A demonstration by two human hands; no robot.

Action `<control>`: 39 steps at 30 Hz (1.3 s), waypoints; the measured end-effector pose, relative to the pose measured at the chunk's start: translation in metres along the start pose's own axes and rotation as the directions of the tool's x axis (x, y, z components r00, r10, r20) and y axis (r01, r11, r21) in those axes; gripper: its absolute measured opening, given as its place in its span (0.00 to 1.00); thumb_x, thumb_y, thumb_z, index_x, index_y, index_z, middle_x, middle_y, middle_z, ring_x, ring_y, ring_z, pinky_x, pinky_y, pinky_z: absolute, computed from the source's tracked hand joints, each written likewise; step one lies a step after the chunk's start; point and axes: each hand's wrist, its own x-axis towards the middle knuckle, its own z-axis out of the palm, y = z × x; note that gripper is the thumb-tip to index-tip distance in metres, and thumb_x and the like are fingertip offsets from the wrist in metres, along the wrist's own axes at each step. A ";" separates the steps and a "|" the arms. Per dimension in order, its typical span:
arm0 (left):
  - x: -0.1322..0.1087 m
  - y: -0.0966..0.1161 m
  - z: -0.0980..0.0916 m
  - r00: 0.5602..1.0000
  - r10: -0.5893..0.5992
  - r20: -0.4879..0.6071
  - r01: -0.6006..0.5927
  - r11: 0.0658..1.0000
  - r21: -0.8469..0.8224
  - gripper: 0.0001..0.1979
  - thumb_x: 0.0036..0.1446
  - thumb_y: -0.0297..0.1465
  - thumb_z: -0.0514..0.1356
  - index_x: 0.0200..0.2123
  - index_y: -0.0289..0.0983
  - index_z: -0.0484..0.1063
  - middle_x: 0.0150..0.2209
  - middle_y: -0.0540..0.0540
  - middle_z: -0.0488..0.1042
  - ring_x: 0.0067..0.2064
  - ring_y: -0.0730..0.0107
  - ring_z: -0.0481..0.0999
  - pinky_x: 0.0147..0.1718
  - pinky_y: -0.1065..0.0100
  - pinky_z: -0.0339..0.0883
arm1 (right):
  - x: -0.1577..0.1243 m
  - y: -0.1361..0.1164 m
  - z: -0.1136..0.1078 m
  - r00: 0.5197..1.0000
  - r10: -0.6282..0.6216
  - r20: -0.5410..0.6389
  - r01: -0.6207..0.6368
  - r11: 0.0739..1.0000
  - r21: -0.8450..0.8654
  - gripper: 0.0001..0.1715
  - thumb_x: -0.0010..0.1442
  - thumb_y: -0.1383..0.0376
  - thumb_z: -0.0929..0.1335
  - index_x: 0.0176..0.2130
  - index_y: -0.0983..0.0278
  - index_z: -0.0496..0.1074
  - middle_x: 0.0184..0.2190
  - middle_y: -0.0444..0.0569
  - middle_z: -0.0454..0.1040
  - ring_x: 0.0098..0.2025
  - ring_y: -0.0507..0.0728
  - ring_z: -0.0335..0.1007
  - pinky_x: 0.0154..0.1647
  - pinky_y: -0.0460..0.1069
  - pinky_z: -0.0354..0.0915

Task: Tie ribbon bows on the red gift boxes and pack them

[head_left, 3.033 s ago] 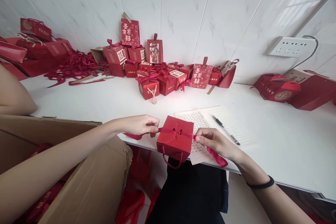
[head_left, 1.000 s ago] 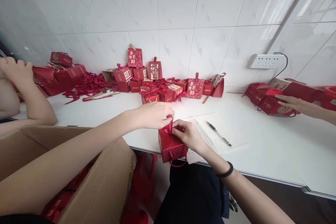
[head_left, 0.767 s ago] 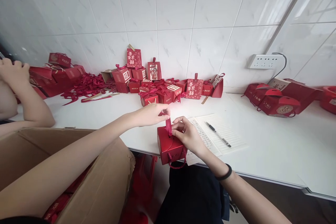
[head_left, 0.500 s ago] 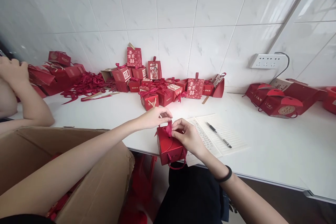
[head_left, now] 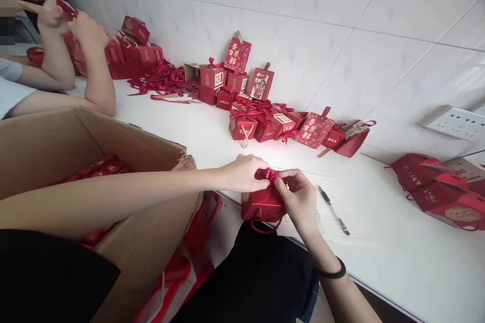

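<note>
A red gift box [head_left: 261,206] with a twisted cord handle sits at the table's front edge, partly over the notebook. On its top is a dark pink ribbon [head_left: 271,175], bunched into what looks like a bow. My left hand [head_left: 246,171] pinches the ribbon from the left side. From the right, my right hand [head_left: 299,197] grips the same ribbon between thumb and fingers. My fingertips hide part of the knot. A black band circles my right wrist.
An open notebook [head_left: 356,212] with a pen [head_left: 334,209] lies to the right. A cardboard carton [head_left: 151,176] holding red items stands at the left. Finished-looking boxes [head_left: 242,126] and loose ribbons [head_left: 162,78] line the wall. Another person's hands [head_left: 89,30] hold something red.
The view has tilted and swung left, showing more of the other person. My left hand has come down onto the ribbon, and both hands now pinch it close together.
</note>
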 end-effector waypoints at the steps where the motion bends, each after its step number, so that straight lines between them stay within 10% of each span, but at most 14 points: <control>1: -0.001 0.001 0.002 1.000 -0.022 0.007 0.022 0.999 -0.038 0.10 0.52 0.34 0.56 0.23 0.36 0.64 0.25 0.51 0.68 0.27 0.72 0.65 0.29 0.70 0.56 | -0.001 -0.001 0.000 1.000 -0.006 -0.005 0.006 1.000 -0.014 0.12 0.49 0.58 0.72 0.29 0.63 0.68 0.28 0.47 0.72 0.32 0.55 0.70 0.36 0.50 0.68; 13: 0.003 -0.014 0.006 0.998 0.047 0.041 -0.030 0.940 -0.341 0.15 0.57 0.38 0.52 0.25 0.33 0.68 0.29 0.49 0.65 0.30 0.72 0.64 0.31 0.70 0.57 | 0.011 -0.009 -0.015 0.975 -0.006 0.220 0.030 0.994 -0.107 0.09 0.54 0.60 0.69 0.31 0.63 0.69 0.30 0.47 0.73 0.34 0.55 0.71 0.39 0.51 0.68; 39: 0.004 -0.011 0.014 0.994 -0.103 0.036 0.102 0.763 -0.639 0.05 0.56 0.31 0.54 0.32 0.35 0.65 0.31 0.49 0.74 0.35 0.71 0.73 0.37 0.67 0.65 | 0.012 -0.014 -0.016 0.959 -0.120 0.258 0.190 0.944 -0.270 0.07 0.60 0.61 0.64 0.33 0.62 0.66 0.33 0.47 0.72 0.34 0.54 0.71 0.43 0.52 0.69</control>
